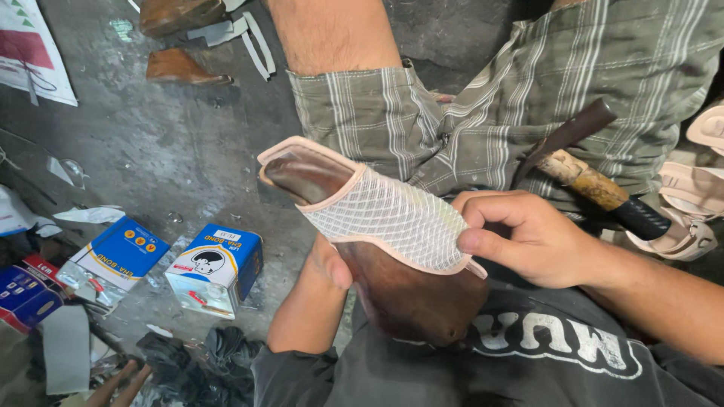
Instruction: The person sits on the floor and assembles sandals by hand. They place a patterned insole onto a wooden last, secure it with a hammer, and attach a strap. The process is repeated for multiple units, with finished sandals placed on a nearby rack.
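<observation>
Shoe form (407,298), dark brown and glossy, lies slanted across the middle of the head view, over the person's lap, its rounded end low near the dark printed shirt (558,350) and its other end pointing up toward the plaid shorts (483,113). A white mesh upper (385,215) with a pale pink edge is wrapped over the form's top half; its open collar shows the brown surface inside.

The left hand (328,267) comes up from below and clasps the form from underneath, thumb pressed against its left side just under the pink edge; the fingers are hidden behind the form, so how far they curl I cannot tell. The right hand (524,234) is folded closed at the mesh's right end, thumb tip on the pink edge and the bent fingers above it, pinching the material against the form.

A hammer (584,177) with a pale wooden handle and black grip rests on the shorts, just beyond the right hand. Pale pink sandal pieces (690,207) lie at the right edge of the floor. On the grey concrete floor (173,158), toward its left edge, stand a blue-and-white tin (215,267) and a blue box (113,260), near each other. Two more brown forms (181,68) lie near the floor's far edge.
</observation>
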